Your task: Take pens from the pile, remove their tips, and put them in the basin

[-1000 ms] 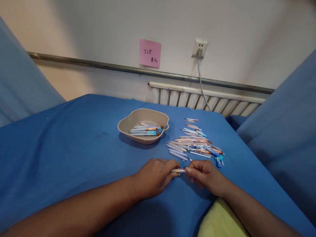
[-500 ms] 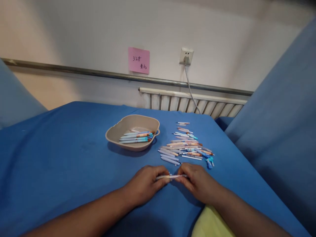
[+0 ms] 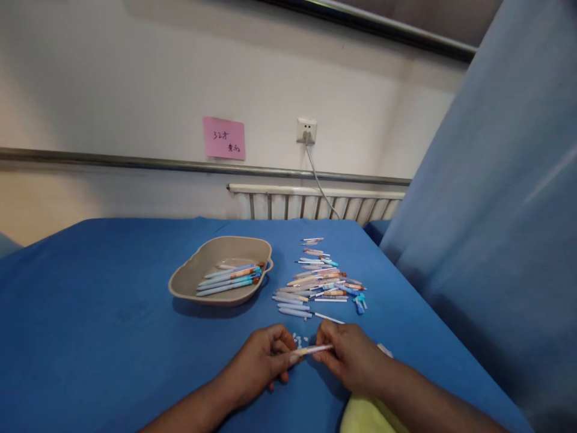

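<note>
Between my two hands is a slim pale pen barrel [image 3: 312, 350]. My left hand [image 3: 261, 361] pinches its left end between thumb and fingers, and my right hand [image 3: 349, 355] grips the other end. A thin white refill [image 3: 328, 317] with a dark tip lies just above my right hand; whether its end touches the fingers I cannot tell. Several small pale bits [image 3: 298, 341] lie on the blue cloth beside my left fingertips. Beyond my hands spreads a pile of pen parts [image 3: 315, 279], with barrels, refills and blue and brown pieces.
To the left of the pile stands a beige basin [image 3: 193, 264] with several assembled-looking pens [image 3: 229, 279] inside. A blue cloth [image 3: 112, 313] covers the surface. A blue curtain [image 3: 487, 198] hangs at the right. Behind are a radiator [image 3: 288, 204] and a plugged-in socket [image 3: 306, 130].
The view has tilted up and turned right. Both hands still hold the barrel, with my left fingers looser. The white refill and the small pale bits now show near my hands.
</note>
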`<state>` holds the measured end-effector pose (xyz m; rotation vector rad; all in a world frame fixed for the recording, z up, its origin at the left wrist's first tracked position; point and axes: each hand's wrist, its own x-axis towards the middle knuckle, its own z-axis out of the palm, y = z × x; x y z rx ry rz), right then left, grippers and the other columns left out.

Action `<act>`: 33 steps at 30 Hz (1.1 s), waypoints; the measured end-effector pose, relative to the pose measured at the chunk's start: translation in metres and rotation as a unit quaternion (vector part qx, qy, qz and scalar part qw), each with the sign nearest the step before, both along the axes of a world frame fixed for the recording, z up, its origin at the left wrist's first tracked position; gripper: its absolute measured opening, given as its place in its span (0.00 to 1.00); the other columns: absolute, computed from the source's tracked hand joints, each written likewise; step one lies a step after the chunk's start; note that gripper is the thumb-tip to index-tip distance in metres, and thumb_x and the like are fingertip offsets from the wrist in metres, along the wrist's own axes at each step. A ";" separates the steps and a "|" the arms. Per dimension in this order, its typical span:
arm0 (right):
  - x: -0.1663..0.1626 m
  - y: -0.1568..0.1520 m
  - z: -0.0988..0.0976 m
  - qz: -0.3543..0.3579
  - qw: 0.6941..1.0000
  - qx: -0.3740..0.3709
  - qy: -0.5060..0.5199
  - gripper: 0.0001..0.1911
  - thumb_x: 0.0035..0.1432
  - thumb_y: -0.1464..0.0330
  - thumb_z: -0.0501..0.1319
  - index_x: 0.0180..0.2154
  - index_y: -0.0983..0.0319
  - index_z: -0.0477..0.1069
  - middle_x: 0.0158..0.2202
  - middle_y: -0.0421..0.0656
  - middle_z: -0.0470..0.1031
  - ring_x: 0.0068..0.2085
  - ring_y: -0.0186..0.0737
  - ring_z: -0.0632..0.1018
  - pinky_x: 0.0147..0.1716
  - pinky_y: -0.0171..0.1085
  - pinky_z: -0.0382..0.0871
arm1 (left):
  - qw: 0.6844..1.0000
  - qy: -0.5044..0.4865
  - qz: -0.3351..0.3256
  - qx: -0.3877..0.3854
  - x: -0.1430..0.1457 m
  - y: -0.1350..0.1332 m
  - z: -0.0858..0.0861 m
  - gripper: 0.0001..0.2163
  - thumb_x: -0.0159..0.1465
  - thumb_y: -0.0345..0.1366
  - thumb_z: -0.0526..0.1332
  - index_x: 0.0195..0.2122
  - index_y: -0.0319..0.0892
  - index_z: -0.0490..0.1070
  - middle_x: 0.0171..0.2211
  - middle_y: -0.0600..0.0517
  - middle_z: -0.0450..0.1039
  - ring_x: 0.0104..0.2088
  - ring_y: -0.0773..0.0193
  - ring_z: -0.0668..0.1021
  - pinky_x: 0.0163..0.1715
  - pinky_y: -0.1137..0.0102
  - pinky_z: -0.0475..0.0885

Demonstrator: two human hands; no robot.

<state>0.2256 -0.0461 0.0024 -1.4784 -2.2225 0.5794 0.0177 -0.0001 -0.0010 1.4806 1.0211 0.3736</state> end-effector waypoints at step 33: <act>-0.014 0.001 -0.022 -0.056 0.993 0.078 0.075 0.04 0.62 0.67 0.54 0.37 0.60 0.66 0.32 0.41 0.75 0.33 0.38 0.75 0.33 0.33 0.62 | 0.992 -0.112 0.050 -0.037 -0.004 0.026 0.004 0.10 0.52 0.38 0.67 0.28 0.35 0.74 0.24 0.49 0.76 0.19 0.69 0.73 0.19 0.76 0.68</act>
